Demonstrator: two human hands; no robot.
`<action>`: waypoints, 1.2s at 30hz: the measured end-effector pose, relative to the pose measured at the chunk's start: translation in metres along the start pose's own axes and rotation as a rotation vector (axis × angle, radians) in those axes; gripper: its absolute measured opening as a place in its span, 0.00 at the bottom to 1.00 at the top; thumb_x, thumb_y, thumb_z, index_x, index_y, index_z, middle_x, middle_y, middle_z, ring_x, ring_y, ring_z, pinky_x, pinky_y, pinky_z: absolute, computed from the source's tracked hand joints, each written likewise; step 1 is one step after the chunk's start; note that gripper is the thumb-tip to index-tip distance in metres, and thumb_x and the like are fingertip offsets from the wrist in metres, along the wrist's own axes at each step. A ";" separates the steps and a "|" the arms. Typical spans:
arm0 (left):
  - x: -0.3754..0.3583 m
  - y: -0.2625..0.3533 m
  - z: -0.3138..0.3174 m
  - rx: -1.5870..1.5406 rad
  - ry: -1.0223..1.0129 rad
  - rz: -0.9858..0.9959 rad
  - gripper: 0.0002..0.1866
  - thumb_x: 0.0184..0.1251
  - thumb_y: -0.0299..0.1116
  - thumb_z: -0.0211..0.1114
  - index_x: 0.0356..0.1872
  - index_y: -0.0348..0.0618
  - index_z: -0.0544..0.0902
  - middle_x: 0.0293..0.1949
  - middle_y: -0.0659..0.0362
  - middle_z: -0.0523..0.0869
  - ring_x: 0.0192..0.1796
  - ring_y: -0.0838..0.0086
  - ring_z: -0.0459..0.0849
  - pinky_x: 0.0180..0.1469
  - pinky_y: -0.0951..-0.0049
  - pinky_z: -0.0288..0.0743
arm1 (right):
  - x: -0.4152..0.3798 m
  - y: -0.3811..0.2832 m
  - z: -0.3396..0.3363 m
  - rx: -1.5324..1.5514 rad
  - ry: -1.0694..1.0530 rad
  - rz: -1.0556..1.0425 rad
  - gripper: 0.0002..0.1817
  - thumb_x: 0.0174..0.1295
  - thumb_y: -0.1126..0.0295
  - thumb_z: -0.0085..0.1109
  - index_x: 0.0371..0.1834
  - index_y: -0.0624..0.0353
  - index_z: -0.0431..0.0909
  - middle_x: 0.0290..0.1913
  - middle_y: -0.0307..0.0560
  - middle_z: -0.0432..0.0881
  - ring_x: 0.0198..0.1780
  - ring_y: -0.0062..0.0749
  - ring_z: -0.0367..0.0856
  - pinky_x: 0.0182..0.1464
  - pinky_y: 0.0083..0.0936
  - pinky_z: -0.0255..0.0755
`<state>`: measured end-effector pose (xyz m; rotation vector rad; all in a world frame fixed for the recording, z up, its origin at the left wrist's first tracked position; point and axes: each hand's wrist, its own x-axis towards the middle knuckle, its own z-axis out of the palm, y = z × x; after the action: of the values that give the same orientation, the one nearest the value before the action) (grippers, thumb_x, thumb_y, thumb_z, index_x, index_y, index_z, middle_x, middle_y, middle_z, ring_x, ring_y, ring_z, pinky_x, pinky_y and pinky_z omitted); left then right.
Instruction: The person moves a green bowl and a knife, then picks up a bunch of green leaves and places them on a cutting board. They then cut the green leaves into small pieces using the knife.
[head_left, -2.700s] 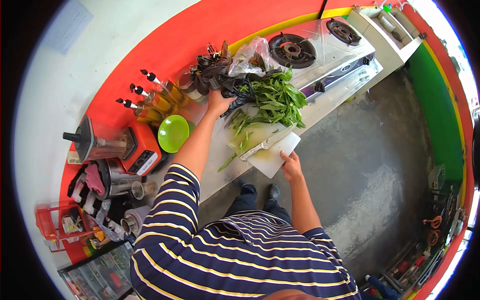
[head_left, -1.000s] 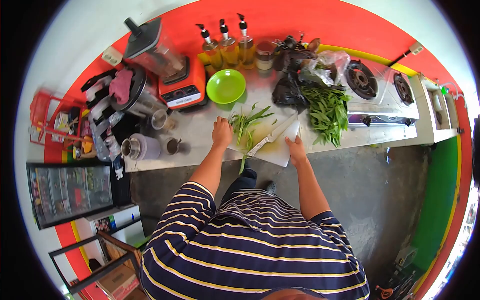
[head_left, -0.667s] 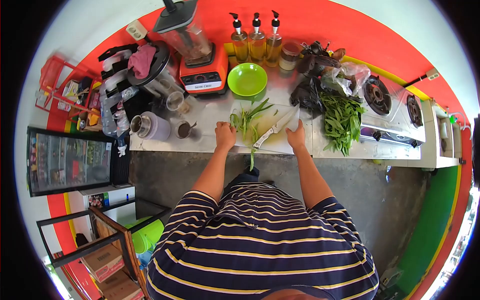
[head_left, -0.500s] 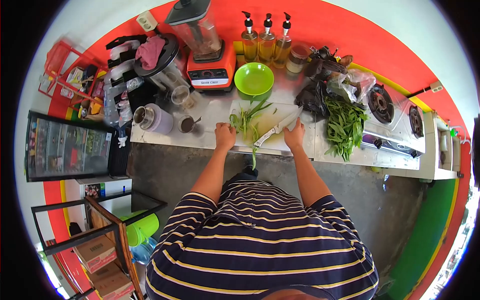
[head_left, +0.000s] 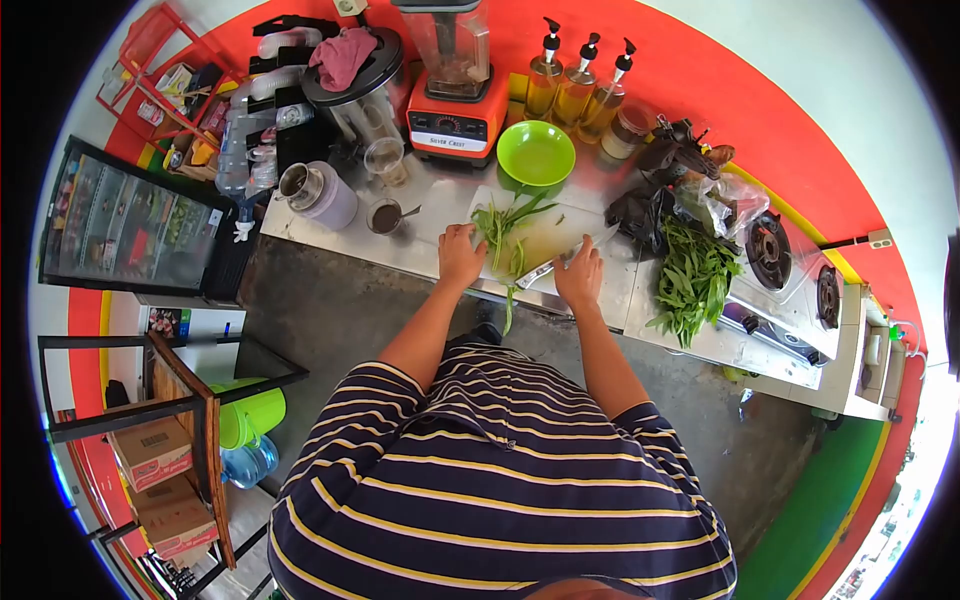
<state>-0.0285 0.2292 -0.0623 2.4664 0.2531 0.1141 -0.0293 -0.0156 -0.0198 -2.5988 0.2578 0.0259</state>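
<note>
Here, at the cutting board's (head_left: 547,236) left edge on the worktop (head_left: 345,240), the left hand (head_left: 461,255) has curled fingers, their grip unclear; beside it lie cut greens (head_left: 497,226), then the knife (head_left: 536,275), partly covered by the right hand (head_left: 579,275), fingers slightly parted, hold impossible to tell

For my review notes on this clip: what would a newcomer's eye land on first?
Probably the lime-green plate, set behind the cutting board on the steel counter. Next comes the red blender to its left, against the red wall. The leafy greens also stand out, heaped right of the board, beside the stove.
</note>
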 end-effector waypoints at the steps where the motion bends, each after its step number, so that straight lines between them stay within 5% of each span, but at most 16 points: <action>1: -0.003 -0.002 -0.001 -0.003 0.064 0.028 0.23 0.61 0.35 0.71 0.58 0.44 0.80 0.58 0.49 0.77 0.59 0.49 0.75 0.63 0.54 0.71 | -0.001 -0.006 -0.001 0.056 -0.091 0.037 0.44 0.58 0.56 0.69 0.74 0.64 0.59 0.61 0.72 0.76 0.63 0.60 0.76 0.63 0.50 0.70; 5: -0.021 0.007 -0.018 -0.145 0.063 0.038 0.23 0.60 0.31 0.72 0.56 0.43 0.78 0.51 0.50 0.81 0.52 0.51 0.80 0.55 0.54 0.75 | -0.006 -0.008 0.017 0.023 -0.094 0.009 0.42 0.60 0.50 0.66 0.71 0.60 0.60 0.49 0.67 0.84 0.48 0.62 0.86 0.48 0.54 0.78; 11: -0.048 0.020 -0.029 -0.218 -0.176 0.136 0.19 0.59 0.26 0.70 0.52 0.43 0.79 0.35 0.54 0.83 0.38 0.54 0.83 0.45 0.58 0.76 | -0.010 -0.015 0.017 -0.056 -0.142 0.108 0.36 0.61 0.51 0.62 0.70 0.52 0.66 0.39 0.64 0.87 0.43 0.64 0.86 0.49 0.54 0.78; 25: -0.058 0.027 -0.009 -0.102 -0.212 0.212 0.15 0.58 0.28 0.73 0.47 0.46 0.84 0.39 0.53 0.81 0.43 0.56 0.83 0.47 0.58 0.76 | -0.068 0.033 0.018 0.477 0.139 0.052 0.26 0.67 0.70 0.54 0.67 0.58 0.59 0.30 0.67 0.83 0.35 0.68 0.83 0.40 0.56 0.73; 28: -0.055 0.023 -0.009 -0.081 -0.221 0.221 0.09 0.58 0.26 0.73 0.39 0.42 0.84 0.37 0.52 0.82 0.41 0.55 0.84 0.45 0.58 0.77 | -0.087 0.041 0.001 0.647 0.062 0.063 0.23 0.70 0.75 0.49 0.67 0.59 0.60 0.27 0.49 0.81 0.26 0.34 0.84 0.32 0.35 0.74; 36: -0.048 -0.008 -0.017 -0.198 -0.018 0.180 0.08 0.60 0.26 0.73 0.39 0.41 0.84 0.35 0.54 0.80 0.35 0.61 0.84 0.39 0.63 0.78 | -0.109 0.060 -0.008 0.729 0.069 0.108 0.19 0.69 0.75 0.48 0.64 0.59 0.67 0.30 0.49 0.83 0.25 0.34 0.79 0.32 0.35 0.72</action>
<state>-0.0793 0.2351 -0.0547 2.2872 0.0099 0.1844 -0.1475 -0.0508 -0.0356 -1.8616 0.3545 -0.1017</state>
